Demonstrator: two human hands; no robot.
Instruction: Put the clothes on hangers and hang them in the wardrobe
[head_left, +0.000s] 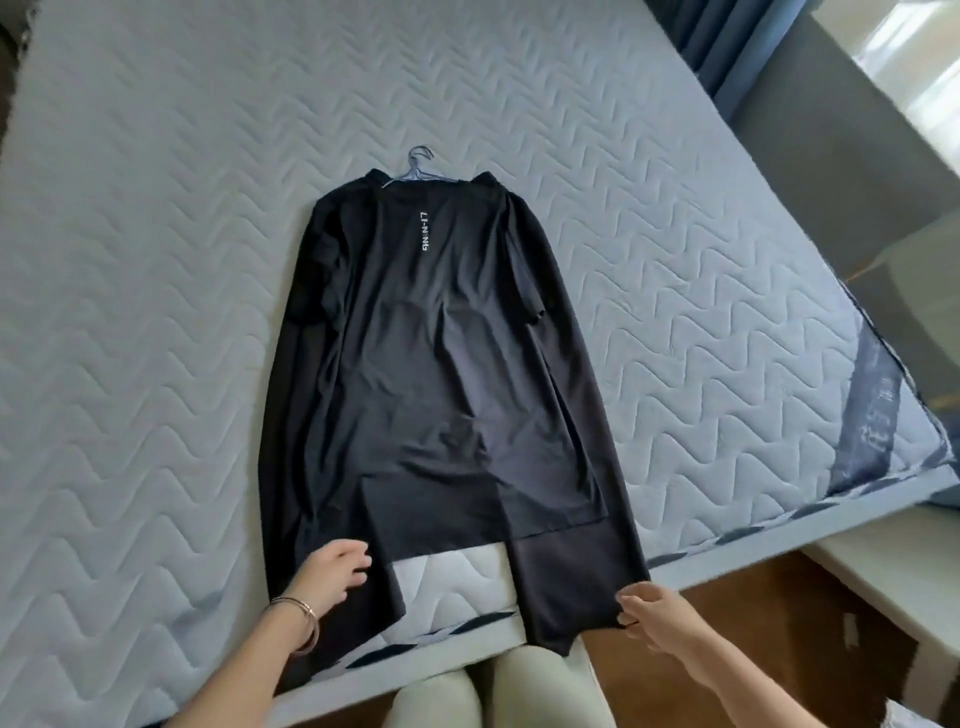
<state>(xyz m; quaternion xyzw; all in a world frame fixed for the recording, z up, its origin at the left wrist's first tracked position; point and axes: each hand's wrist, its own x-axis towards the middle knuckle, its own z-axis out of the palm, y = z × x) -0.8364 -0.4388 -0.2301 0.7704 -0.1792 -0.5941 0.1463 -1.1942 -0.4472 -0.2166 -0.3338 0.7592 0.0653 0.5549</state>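
A black long-sleeved shirt (436, 332) lies flat on the quilted mattress (156, 260), back side up, with white lettering below the collar. A grey-blue hanger (418, 165) sits inside its neck, hook pointing away from me. Both long sleeves stretch toward me past the mattress's near edge. My left hand (332, 571) rests on the left sleeve near its end, fingers loosely curled. My right hand (649, 618) pinches the hem of the right sleeve (566, 597) at the bed's edge.
The mattress's corner and right edge (883, 415) run down the right side. A brown wooden floor (753, 649) shows beside the bed. A blue curtain (717, 36) and a window sill are at the upper right. My legs (467, 696) stand against the bed's near edge.
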